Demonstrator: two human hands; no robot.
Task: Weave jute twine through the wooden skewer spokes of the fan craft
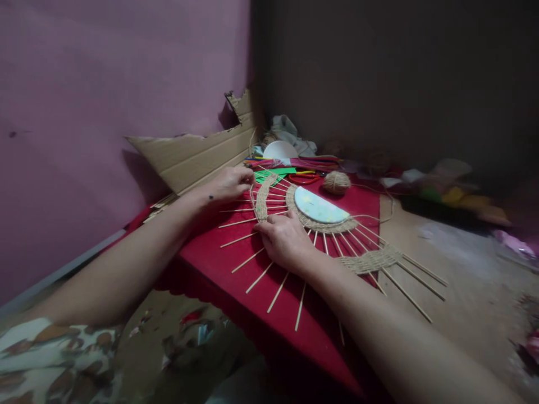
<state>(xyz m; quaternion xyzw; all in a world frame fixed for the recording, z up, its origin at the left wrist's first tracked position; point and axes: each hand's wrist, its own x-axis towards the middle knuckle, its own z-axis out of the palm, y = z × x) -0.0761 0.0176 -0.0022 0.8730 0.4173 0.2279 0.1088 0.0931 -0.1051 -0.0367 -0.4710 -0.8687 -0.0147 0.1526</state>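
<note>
A half-round woven piece lies on the red cloth (227,264). Thin sticks (260,278) spread outward from a pale blue half-disc (322,205) edged with tan twine weaving. Farther out, a second woven band (261,203) crosses the sticks, partly hidden under my right hand. My left hand (233,183) is closed at the far left end of this band, its fingertips pinching a loose strand of twine. Fingers bent, my right hand (287,240) grips the outer band and sticks at the near left. A ball of twine (337,182) sits behind the half-disc.
Bent cardboard (202,157) stands along the pink wall (118,73). Behind the weaving lie red-handled scissors (304,179), green strips (275,175), a white half-disc (280,150) and colored strips. Clutter blurs at right; stick tips overhang the cloth's right edge.
</note>
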